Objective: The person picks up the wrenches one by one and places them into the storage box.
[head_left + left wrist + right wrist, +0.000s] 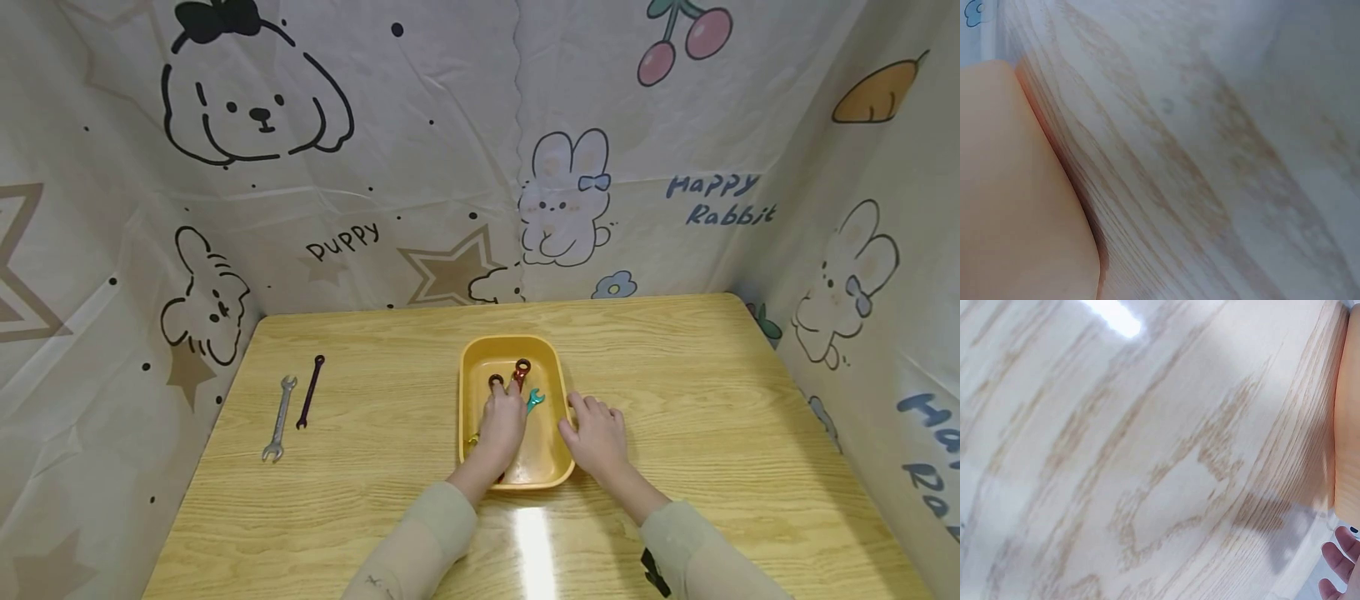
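My left hand (502, 423) reaches down into a yellow plastic tray (551, 454), its fingertips among several coloured wrenches. A red wrench (522, 367) and a dark wrench (496, 381) show their ring ends just beyond the fingers. Right of that hand, the open end of a teal wrench (535, 400) sticks out; to its left is the tip of a yellow wrench (473, 438). The hand covers the rest, and I cannot tell whether it grips one. My right hand (597, 429) rests at the tray's right rim, fingers loosely bent and holding nothing.
On the wooden table (375, 483), left of the tray, lie a silver open-end wrench (281, 421) and a thinner dark purple wrench (310, 393). Printed cloth (450, 100) hangs behind and along both sides. The tray's outer wall (1022, 187) fills the left wrist view's left side.
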Action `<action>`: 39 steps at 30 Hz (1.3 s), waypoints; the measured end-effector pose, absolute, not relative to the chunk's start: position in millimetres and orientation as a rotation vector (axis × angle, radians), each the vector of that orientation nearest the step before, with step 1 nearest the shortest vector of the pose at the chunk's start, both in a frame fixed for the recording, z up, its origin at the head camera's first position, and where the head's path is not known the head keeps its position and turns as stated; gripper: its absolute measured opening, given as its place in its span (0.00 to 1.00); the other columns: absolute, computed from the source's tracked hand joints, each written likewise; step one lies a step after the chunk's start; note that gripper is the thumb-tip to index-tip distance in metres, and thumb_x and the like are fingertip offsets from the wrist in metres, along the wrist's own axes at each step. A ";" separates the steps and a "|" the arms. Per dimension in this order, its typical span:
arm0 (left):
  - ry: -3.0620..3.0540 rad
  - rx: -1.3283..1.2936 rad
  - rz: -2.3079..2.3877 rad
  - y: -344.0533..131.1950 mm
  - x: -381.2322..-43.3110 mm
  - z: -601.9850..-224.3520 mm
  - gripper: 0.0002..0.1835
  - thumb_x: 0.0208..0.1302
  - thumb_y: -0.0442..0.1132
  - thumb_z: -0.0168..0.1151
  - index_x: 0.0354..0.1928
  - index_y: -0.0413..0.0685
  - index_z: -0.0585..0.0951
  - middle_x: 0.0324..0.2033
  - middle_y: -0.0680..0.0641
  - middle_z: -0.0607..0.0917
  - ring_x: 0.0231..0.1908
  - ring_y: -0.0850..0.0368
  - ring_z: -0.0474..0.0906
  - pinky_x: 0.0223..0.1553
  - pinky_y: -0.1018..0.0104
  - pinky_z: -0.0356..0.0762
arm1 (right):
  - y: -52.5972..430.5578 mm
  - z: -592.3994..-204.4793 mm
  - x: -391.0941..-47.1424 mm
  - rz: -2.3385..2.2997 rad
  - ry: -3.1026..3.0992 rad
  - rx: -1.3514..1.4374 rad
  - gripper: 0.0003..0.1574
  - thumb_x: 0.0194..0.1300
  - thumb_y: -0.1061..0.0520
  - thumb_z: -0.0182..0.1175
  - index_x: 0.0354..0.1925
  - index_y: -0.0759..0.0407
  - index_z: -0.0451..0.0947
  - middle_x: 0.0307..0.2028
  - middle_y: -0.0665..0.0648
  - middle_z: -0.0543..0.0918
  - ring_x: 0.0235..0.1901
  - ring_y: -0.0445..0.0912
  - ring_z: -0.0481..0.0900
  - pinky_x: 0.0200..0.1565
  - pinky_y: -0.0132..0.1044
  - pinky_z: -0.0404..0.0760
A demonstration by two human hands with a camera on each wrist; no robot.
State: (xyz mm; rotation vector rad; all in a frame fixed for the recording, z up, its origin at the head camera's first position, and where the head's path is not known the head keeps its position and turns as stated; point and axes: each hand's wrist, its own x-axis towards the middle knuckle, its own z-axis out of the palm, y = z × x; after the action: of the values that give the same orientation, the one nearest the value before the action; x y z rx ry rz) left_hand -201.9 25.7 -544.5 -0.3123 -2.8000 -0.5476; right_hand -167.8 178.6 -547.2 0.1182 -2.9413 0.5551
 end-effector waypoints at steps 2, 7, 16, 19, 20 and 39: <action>-2.809 -0.324 -0.510 26.3 -202.9 -545.8 0.14 0.60 0.35 0.57 0.45 0.33 0.77 0.40 0.30 0.78 0.30 0.47 0.81 0.28 0.66 0.80 | 178.6 -547.2 -167.7 0.557 -2.944 0.117 0.21 0.61 0.49 0.51 0.51 0.55 0.70 0.44 0.60 0.78 0.46 0.56 0.74 0.50 0.56 0.63; -2.833 -0.357 -0.454 28.2 -204.7 -548.0 0.13 0.60 0.35 0.58 0.44 0.33 0.77 0.36 0.33 0.79 0.29 0.49 0.81 0.27 0.67 0.80 | 178.7 -547.1 -167.5 0.558 -2.952 0.113 0.21 0.62 0.49 0.51 0.51 0.56 0.70 0.44 0.60 0.77 0.46 0.57 0.73 0.51 0.57 0.63; -2.869 -0.386 -0.401 32.7 -204.6 -549.7 0.11 0.58 0.37 0.60 0.37 0.35 0.77 0.28 0.39 0.77 0.26 0.51 0.78 0.26 0.68 0.78 | 179.2 -546.1 -167.1 0.541 -2.940 0.133 0.21 0.62 0.49 0.51 0.51 0.56 0.70 0.44 0.61 0.78 0.44 0.57 0.74 0.49 0.56 0.65; -2.862 -0.382 -0.383 34.0 -204.9 -552.8 0.08 0.58 0.35 0.58 0.34 0.36 0.76 0.27 0.40 0.76 0.24 0.52 0.77 0.23 0.68 0.77 | 179.2 -546.2 -167.2 0.540 -2.943 0.131 0.20 0.62 0.49 0.51 0.50 0.56 0.70 0.43 0.60 0.78 0.44 0.57 0.74 0.49 0.56 0.65; -2.862 -0.383 -0.360 34.4 -205.1 -554.0 0.06 0.58 0.34 0.58 0.33 0.36 0.76 0.27 0.41 0.76 0.24 0.53 0.77 0.23 0.68 0.76 | 179.1 -546.2 -167.3 0.539 -2.945 0.130 0.21 0.62 0.49 0.51 0.51 0.56 0.70 0.43 0.60 0.78 0.44 0.57 0.74 0.49 0.56 0.65; -2.841 -0.395 -0.265 41.5 -200.8 -560.6 0.15 0.54 0.29 0.57 0.46 0.33 0.76 0.28 0.40 0.76 0.23 0.53 0.77 0.22 0.68 0.77 | 179.3 -546.0 -167.5 0.539 -2.951 0.130 0.21 0.62 0.49 0.51 0.52 0.56 0.70 0.44 0.61 0.77 0.45 0.57 0.74 0.49 0.56 0.64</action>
State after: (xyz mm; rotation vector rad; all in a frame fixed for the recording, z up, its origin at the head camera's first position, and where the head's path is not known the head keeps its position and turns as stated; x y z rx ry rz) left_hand -200.8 41.5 -560.6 -0.3951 -2.8415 -0.2655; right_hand -167.5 179.3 -546.0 0.1300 -2.9511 0.5395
